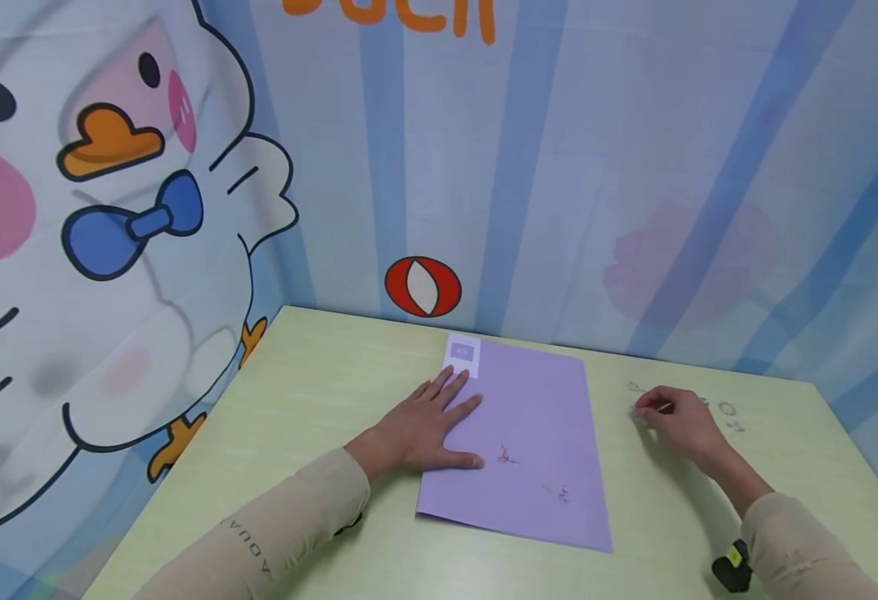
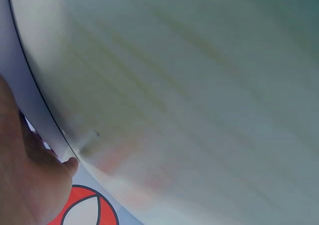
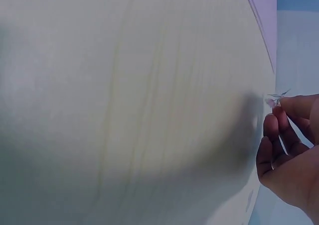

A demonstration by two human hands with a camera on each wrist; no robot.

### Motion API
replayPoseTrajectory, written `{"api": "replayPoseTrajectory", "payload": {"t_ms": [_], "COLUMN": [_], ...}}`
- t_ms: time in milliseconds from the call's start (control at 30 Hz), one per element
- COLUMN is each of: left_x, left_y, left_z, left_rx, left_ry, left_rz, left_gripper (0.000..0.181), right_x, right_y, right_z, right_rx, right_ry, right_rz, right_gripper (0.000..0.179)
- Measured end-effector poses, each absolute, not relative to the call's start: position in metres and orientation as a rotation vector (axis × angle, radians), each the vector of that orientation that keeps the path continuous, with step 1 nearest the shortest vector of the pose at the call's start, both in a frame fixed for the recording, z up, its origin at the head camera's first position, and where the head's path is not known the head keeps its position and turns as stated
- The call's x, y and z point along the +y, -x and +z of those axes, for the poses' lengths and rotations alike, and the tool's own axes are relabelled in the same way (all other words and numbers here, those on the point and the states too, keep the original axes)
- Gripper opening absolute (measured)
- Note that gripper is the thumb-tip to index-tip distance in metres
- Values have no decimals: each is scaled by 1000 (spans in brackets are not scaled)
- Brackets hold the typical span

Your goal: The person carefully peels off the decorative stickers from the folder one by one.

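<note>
My left hand (image 1: 424, 425) rests with spread fingers on the left side of a purple sheet (image 1: 536, 408), its fingertips by a white label (image 1: 462, 353) in the top corner. In the left wrist view only part of that hand (image 2: 35, 175) shows. Two small flower-like stickers, one reddish (image 1: 506, 456) and one pale with purple (image 1: 559, 492), lie on the lower part of the sheet. Right of the sheet, my right hand (image 1: 682, 423) pinches a small, clear-edged flower-like sticker (image 3: 277, 100) between thumb and finger, just above the table.
Several small stickers lie on the pale wooden table (image 1: 334, 367) around my right hand, including a ring-shaped one (image 1: 727, 408) and a pale one (image 1: 735, 427). A printed cloth (image 1: 454, 167) with a duck picture hangs behind the table and at its left.
</note>
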State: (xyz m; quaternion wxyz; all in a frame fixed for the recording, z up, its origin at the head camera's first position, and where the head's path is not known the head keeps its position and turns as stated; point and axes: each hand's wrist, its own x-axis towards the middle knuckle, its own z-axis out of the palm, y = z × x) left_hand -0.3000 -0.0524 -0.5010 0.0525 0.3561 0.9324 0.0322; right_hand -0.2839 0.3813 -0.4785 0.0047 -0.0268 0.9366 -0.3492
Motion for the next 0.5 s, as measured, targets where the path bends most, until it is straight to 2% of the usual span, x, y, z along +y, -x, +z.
{"api": "replayPoseTrajectory", "payload": {"t_ms": [233, 500], "left_x": [-53, -53], "left_y": [299, 299], "left_z": [-501, -500], "left_rx": [2835, 2836], "left_ry": [-1088, -1085], "left_rz": [86, 84], "left_gripper": [103, 103], "right_x": [386, 388], "right_y": [288, 291], "right_z": [-485, -486], "right_rx": [2915, 2908], "right_ry": [10, 46], "right_rz": [-1062, -1031], "right_gripper": [15, 15]}}
